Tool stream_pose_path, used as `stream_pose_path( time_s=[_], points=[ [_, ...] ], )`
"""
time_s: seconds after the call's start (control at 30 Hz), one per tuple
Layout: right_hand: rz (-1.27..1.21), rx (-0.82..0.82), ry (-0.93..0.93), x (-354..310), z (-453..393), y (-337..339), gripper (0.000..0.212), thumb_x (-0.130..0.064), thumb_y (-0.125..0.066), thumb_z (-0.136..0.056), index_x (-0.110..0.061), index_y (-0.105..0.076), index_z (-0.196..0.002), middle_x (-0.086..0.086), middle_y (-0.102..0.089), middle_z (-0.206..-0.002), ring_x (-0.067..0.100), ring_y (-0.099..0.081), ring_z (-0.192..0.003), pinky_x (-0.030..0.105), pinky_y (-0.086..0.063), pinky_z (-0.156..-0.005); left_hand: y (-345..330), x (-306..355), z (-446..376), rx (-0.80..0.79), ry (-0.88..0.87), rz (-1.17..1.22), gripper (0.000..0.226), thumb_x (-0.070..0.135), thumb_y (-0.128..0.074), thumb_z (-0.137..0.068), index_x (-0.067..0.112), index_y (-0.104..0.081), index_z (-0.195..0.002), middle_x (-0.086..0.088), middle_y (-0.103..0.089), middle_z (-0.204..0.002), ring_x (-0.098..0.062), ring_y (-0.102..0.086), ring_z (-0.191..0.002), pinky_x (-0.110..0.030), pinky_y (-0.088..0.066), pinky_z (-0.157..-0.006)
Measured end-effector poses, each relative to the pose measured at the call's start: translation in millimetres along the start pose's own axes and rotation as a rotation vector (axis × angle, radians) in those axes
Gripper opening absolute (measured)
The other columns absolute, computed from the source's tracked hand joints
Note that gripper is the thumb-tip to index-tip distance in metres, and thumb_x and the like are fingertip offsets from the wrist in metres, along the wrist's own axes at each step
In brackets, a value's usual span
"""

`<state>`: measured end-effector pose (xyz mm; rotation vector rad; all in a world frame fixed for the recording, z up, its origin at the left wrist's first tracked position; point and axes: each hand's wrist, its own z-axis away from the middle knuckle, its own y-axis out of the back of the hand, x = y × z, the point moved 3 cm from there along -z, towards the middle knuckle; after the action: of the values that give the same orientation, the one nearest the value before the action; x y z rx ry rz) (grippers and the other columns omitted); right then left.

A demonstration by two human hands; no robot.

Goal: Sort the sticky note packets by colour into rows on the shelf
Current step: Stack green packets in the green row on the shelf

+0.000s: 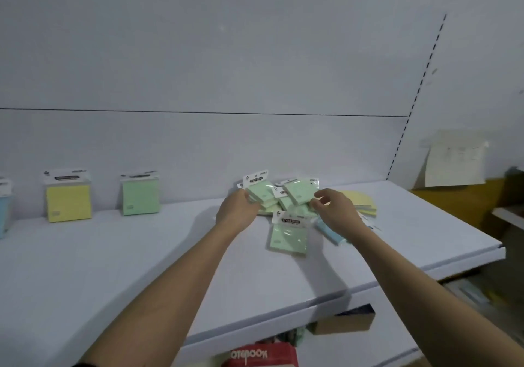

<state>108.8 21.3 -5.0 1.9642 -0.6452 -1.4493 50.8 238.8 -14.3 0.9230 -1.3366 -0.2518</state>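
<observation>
A loose pile of sticky note packets lies at the back right of the white shelf, mostly green on top. My left hand grips green packets at the pile's left side. At the pile's right side, my right hand pinches a green packet. One green packet lies flat in front of the pile. Yellow packets and a blue one show beside and under my right hand. Against the back wall stand a green packet, a yellow packet and a blue packet.
A slotted upright marks the shelf's right end, with a sheet of paper hanging beyond it. Below the shelf's front edge are a red notebook pack and a cardboard box.
</observation>
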Motion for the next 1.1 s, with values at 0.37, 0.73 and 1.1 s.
stream_pose_path(
  time_s=[0.37, 0.73, 1.1],
  points=[
    [0.248, -0.152, -0.03, 28.3, -107.1, -26.2, 0.05, -0.045, -0.065, -0.084, -0.007, -0.064, -0.116, 0.016, -0.066, -0.113, 0.032, -0.062, -0.096, 0.031, -0.046, -0.075, -38.9, -14.2, -93.9, 0.058, 0.103, 0.11, 0.053, 0.053, -0.076, -0.063, 0.018, -0.065, -0.102, -0.001, -0.065, -0.111, -0.02, -0.067, -0.093, -0.038, -0.055, -0.084],
    [-0.021, -0.311, -0.014, 49.5, -148.7, -17.9, 0.055, -0.038, -0.081, -0.073, -0.011, -0.05, -0.11, 0.004, -0.059, -0.103, 0.023, -0.058, -0.094, 0.033, -0.049, -0.075, -39.5, 18.2, -92.9, 0.246, 0.288, 0.085, 0.037, 0.026, -0.085, -0.065, 0.022, -0.06, -0.091, 0.0, -0.068, -0.103, -0.023, -0.049, -0.112, -0.04, -0.045, -0.095],
    [-0.866, -0.656, 0.058, 43.1, -130.8, 5.4, 0.018, -0.009, -0.055, -0.096, -0.012, -0.056, -0.114, 0.014, -0.07, -0.102, 0.027, -0.07, -0.091, 0.036, -0.061, -0.069, -4.3, 56.2, -7.5, 0.553, 0.184, 0.526, 0.025, -0.005, -0.069, -0.081, 0.009, -0.061, -0.1, -0.016, -0.07, -0.105, -0.027, -0.069, -0.085, -0.042, -0.059, -0.075]
  ],
)
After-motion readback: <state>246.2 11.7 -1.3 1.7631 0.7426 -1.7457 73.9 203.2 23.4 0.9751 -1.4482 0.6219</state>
